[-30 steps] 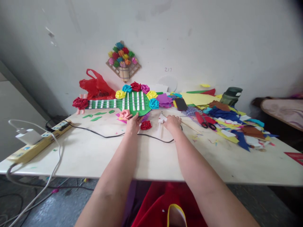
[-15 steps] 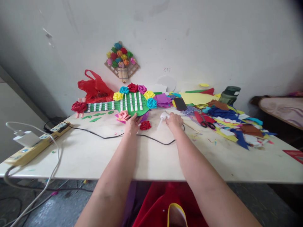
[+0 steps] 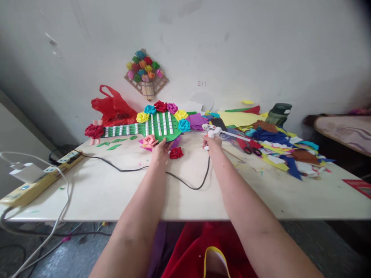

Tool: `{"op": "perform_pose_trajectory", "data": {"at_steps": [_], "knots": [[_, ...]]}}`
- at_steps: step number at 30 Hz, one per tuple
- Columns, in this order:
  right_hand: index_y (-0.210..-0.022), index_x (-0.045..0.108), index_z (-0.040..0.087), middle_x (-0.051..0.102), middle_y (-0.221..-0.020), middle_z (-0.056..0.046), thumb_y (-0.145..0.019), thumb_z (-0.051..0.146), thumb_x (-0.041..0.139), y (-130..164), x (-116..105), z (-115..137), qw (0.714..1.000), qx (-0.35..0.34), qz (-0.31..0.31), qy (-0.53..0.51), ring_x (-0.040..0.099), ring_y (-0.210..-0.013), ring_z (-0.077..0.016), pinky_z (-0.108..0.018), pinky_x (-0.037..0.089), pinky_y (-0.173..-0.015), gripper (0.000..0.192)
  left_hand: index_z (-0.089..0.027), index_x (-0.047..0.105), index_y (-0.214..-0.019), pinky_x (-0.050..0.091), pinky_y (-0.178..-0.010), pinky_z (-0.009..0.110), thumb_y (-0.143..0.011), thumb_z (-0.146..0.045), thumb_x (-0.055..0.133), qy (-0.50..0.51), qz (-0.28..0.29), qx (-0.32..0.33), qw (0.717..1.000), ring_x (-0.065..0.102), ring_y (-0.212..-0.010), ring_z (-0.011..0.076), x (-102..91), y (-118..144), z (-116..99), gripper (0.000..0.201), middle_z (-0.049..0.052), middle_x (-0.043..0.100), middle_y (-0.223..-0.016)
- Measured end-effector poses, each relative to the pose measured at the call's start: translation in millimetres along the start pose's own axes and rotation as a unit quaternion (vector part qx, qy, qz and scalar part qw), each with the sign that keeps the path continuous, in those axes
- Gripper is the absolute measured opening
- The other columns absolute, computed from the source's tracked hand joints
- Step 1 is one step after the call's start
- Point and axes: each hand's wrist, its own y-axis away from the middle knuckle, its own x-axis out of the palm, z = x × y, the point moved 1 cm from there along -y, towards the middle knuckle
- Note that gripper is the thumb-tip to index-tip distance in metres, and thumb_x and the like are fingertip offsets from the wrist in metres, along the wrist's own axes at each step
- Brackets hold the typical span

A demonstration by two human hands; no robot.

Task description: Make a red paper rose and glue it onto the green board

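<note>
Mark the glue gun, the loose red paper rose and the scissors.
glue gun (image 3: pixel 213 132), head view, on its white body above the right hand.
red paper rose (image 3: pixel 176 153), head view, on its petals.
scissors (image 3: pixel 251 150), head view, on the black handle loops.

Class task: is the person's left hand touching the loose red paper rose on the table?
Apart. The head view shows bare table between the left hand and the red paper rose.

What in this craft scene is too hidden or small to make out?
Head view only:
- Left hand: fingertips hidden under the green paper guitar.
- Glue gun: grip covered by the right hand.
- Writing on the wall: too small to read.
- Power strip: cut off by the left edge.
</note>
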Motion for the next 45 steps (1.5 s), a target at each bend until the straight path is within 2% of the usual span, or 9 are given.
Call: {"op": "perform_pose_trajectory", "data": {"at_steps": [4,7,10,18,22,32,39,42,45], "knots": [[-0.067,0.051,0.015,0.06,-0.05,0.002,-0.07,0.002,0.061,11,14,-3,0.989,0.077,0.041,-0.119,0.051,-0.038,-0.0072,-0.021,0.05,-0.043,0.017,-0.019,0.056,-0.083,0.054,-0.077,0.035,-0.07,-0.001,0.067,-0.003,0.027,-0.002,1.0,0.065,-0.069,0.0135,3.6,2,3,0.025,-0.002,0.066,-0.077],[-0.068,0.05,0.015,0.061,-0.053,0.002,-0.069,-0.004,0.061,19,25,-5,0.976,0.115,0.07,-0.173,0.06,-0.047,-0.0097,-0.022,0.055,-0.051,0.022,-0.018,0.056,-0.079,0.054,-0.076,0.033,-0.07,0.001,0.065,-0.006,0.038,-0.013,0.999,0.064,-0.067,0.0124,8.4,7,5,0.023,-0.003,0.065,-0.074],[-0.068,0.049,0.015,0.06,-0.052,0.002,-0.071,-0.007,0.057,25,33,-8,0.964,0.145,0.086,-0.205,0.062,-0.051,-0.0107,-0.023,0.057,-0.056,0.023,-0.018,0.056,-0.077,0.055,-0.072,0.032,-0.07,0.002,0.064,-0.019,0.041,-0.023,0.999,0.063,-0.065,0.0123,12.7,12,7,0.022,-0.002,0.065,-0.074],[-0.072,0.053,0.014,0.064,-0.056,0.0,-0.074,-0.007,0.056,26,37,-15,0.956,0.145,0.11,-0.231,0.065,-0.055,-0.0124,-0.025,0.058,-0.059,0.021,-0.018,0.057,-0.075,0.055,-0.07,0.032,-0.068,-0.002,0.068,-0.039,0.074,-0.017,0.996,0.064,-0.069,0.0142,12.9,12,11,0.021,0.0,0.066,-0.076],[-0.071,0.051,0.014,0.063,-0.054,0.001,-0.072,-0.008,0.056,27,37,-16,0.959,0.145,0.068,-0.233,0.065,-0.053,-0.012,-0.024,0.058,-0.058,0.023,-0.018,0.056,-0.075,0.055,-0.069,0.032,-0.068,-0.003,0.068,-0.048,0.072,-0.018,0.996,0.064,-0.069,0.0142,13.7,12,12,0.021,0.0,0.066,-0.076],[-0.072,0.044,0.017,0.057,-0.052,0.006,-0.069,-0.006,0.058,17,27,-10,0.96,0.103,-0.059,-0.253,0.062,-0.049,-0.009,-0.02,0.055,-0.055,0.027,-0.019,0.055,-0.08,0.056,-0.073,0.032,-0.068,0.0,0.067,-0.027,0.035,-0.008,0.999,0.063,-0.066,0.012,12.6,12,4,0.025,-0.003,0.063,-0.073],[-0.074,0.042,0.02,0.055,-0.047,0.009,-0.066,-0.003,0.06,-4,8,-5,0.967,0.018,-0.119,-0.223,0.062,-0.047,-0.01,-0.019,0.054,-0.052,0.031,-0.019,0.055,-0.079,0.055,-0.073,0.032,-0.071,0.0,0.064,-0.012,0.002,0.008,1.0,0.063,-0.066,0.0116,5.7,5,3,0.023,-0.004,0.063,-0.075],[-0.078,0.044,0.021,0.057,-0.047,0.009,-0.066,0.004,0.065,-9,0,3,0.977,-0.026,-0.088,-0.191,0.058,-0.042,-0.01,-0.019,0.05,-0.044,0.03,-0.019,0.055,-0.081,0.054,-0.073,0.03,-0.07,-0.002,0.067,-0.025,-0.011,0.01,1.0,0.063,-0.067,0.0118,3.5,3,3,0.024,-0.003,0.063,-0.077],[-0.08,0.05,0.018,0.061,-0.05,0.006,-0.069,0.025,0.071,-8,-8,12,0.988,-0.069,0.018,-0.139,0.047,-0.032,-0.0068,-0.018,0.04,-0.035,0.025,-0.019,0.055,-0.083,0.054,-0.072,0.03,-0.07,-0.003,0.067,-0.035,-0.011,0.007,0.999,0.064,-0.068,0.0122,2.0,1,4,0.024,-0.002,0.064,-0.08]]}}
